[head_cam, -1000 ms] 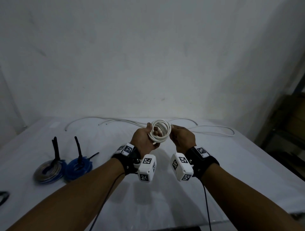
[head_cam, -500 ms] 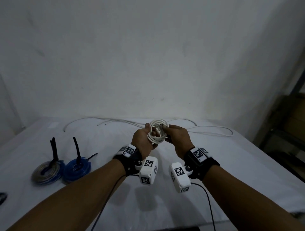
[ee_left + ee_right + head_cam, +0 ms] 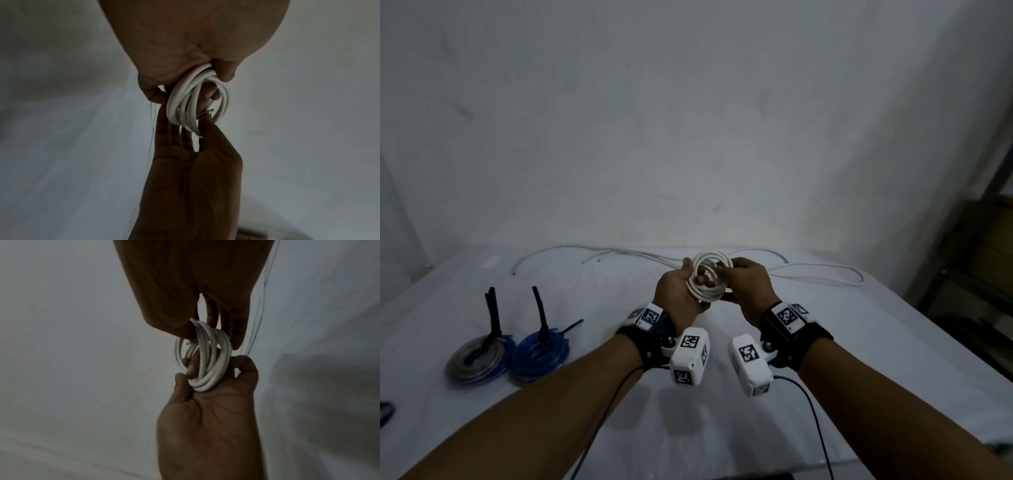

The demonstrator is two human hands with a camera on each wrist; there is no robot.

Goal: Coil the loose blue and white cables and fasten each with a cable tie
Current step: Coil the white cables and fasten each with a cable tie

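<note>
A white cable coil [image 3: 709, 278] of several loops is held up above the table between both hands. My left hand [image 3: 675, 295] grips its left side, thumb over the top, with fingertips showing through the middle of the loops. My right hand [image 3: 748, 286] pinches the right side between thumb and fingers. In the left wrist view the coil [image 3: 195, 100] sits under my left hand [image 3: 195, 48], and a cut cable end pokes out by the right hand's fingers [image 3: 185, 133]. The right wrist view shows the coil [image 3: 205, 360] between right hand [image 3: 195, 280] and left hand [image 3: 209, 418].
Loose white cables [image 3: 825, 274] trail across the far side of the white table [image 3: 859, 342], close behind the hands. At the left lie two blue coils [image 3: 479, 359] [image 3: 541, 353], each with a black cable tie sticking up. A dark shelf [image 3: 979, 274] stands at the right.
My right hand moved in from the right and took hold of the coil's rim. Both hands and the coil stay at about the same spot above the table.
</note>
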